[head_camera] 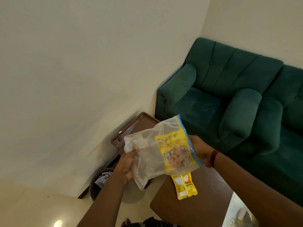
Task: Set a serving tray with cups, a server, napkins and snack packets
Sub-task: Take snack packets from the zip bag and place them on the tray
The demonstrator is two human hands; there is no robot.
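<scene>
I hold a clear zip-top plastic bag [152, 154] in the air with both hands. Inside it is a yellow snack packet [174, 153] with a picture of nuts. My left hand [127, 166] grips the bag's lower left side. My right hand [199, 149] grips its blue-edged right side, mostly hidden behind the bag. A second yellow snack packet [184, 185] lies flat on the brown table [188, 208] just below the bag. A brown serving tray [131, 126] stands on edge behind the bag, leaning against the wall.
A green sofa [229, 95] fills the right side behind the table. A dark waste bin [100, 182] with crumpled paper stands on the floor at lower left. A printed mat [241, 213] covers the table's near right corner. Dark patterned fabric [147, 224] shows at the bottom edge.
</scene>
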